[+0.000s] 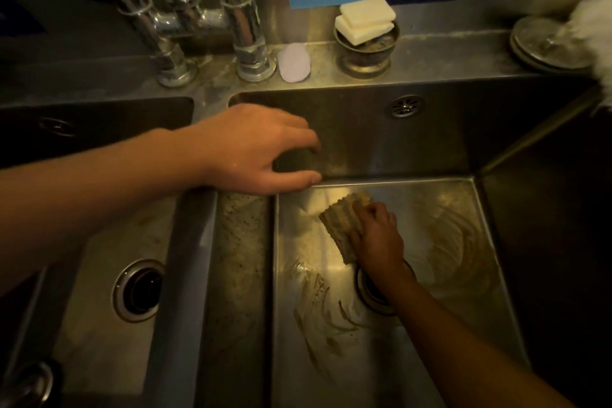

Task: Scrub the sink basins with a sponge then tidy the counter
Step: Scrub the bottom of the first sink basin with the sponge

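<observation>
Two steel sink basins fill the view: the right basin and the left basin, split by a speckled divider. My right hand presses a tan ridged sponge onto the right basin's floor, just above its drain. Soapy streaks curve across that floor. My left hand hovers over the divider's far end, fingers spread and curled, holding nothing.
A chrome faucet with two handles stands on the back ledge. Beside it lie a pale lilac soap and a metal cup with two white sponges. A round metal lid sits at far right. An overflow grate marks the back wall.
</observation>
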The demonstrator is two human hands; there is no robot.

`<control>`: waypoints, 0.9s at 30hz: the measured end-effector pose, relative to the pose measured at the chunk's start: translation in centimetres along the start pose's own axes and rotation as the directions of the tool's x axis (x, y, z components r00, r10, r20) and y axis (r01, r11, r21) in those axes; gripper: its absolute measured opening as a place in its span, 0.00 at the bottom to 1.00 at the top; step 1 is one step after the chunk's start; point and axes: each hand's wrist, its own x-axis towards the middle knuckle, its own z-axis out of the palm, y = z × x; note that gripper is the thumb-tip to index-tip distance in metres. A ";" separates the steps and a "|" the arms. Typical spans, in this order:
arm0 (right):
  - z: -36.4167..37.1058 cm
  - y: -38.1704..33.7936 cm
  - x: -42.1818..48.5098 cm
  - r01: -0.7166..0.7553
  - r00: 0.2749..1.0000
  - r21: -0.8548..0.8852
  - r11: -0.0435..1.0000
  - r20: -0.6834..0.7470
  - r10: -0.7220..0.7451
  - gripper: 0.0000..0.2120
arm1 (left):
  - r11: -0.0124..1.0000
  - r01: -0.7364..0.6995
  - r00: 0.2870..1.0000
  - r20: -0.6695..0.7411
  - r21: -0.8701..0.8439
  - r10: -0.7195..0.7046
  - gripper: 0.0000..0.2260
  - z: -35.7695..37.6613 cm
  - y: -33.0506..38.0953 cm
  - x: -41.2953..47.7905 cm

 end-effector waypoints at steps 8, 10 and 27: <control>-0.2 -0.4 0.3 -0.057 0.997 0.039 0.998 0.045 0.055 0.26 | 0.987 0.035 0.998 -0.039 -0.159 -0.042 0.21 -0.3 0.2 -0.5; -0.1 -0.6 0.2 -0.076 0.996 0.040 0.996 0.047 0.074 0.26 | 0.980 0.058 0.997 -0.034 -0.192 -0.066 0.21 -0.4 0.3 -0.5; 1.9 -4.4 -0.3 0.149 0.978 0.076 0.986 0.136 -0.158 0.25 | 0.962 0.091 0.995 -0.009 -0.256 -0.097 0.23 -0.3 -0.2 -0.3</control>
